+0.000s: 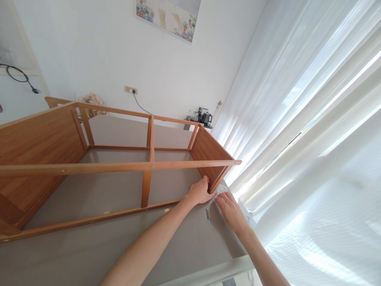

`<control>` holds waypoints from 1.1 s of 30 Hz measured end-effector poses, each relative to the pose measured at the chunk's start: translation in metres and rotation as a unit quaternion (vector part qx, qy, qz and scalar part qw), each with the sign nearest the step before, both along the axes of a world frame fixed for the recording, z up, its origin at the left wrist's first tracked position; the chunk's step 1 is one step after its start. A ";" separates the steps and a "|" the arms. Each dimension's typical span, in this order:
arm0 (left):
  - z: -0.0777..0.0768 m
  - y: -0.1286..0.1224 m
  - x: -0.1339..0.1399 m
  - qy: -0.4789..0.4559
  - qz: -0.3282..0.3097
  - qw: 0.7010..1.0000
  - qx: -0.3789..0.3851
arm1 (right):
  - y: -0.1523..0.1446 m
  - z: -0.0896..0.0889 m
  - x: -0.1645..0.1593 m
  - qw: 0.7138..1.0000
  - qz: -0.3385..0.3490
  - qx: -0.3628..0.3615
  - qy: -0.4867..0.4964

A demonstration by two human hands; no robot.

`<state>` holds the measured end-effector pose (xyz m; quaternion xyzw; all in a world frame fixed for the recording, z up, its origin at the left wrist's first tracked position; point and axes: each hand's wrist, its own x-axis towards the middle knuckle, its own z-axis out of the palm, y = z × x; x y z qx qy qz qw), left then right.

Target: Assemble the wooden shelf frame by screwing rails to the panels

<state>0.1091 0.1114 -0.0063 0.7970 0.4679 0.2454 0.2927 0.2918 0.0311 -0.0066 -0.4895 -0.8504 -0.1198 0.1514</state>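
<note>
A wooden frame (152,139) with slatted openings and solid end panels lies on a grey-topped table (178,242). At its lower right corner, my left hand (199,191) grips the corner post (218,180), fingers curled behind the wood. Just right of it, my right hand (228,207) is pinched close to the same corner. A thin, small piece seems to be between its fingertips, too small to name. Several loose screws (207,215) lie on the tabletop below the hands. The joint itself is partly hidden by my fingers.
Behind my right hand is a clear plastic bag (222,188). White curtains (285,99) hang close on the right. At the back stand a black kettle (206,118) and a bundle of straw-coloured strands (93,104). A cord runs from the wall socket (131,90).
</note>
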 end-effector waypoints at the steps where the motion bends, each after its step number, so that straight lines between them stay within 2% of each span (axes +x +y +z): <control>1: 0.000 0.000 0.000 0.000 0.000 1.000 0.001 | 0.000 0.000 0.001 1.000 0.006 0.001 -0.008; 13: -0.001 0.001 0.001 0.011 0.005 1.000 0.002 | 0.001 -0.002 0.004 0.992 0.028 0.046 -0.118; 33: 0.001 0.001 -0.001 0.013 -0.004 1.000 -0.011 | 0.002 0.001 -0.001 0.992 0.039 0.057 -0.108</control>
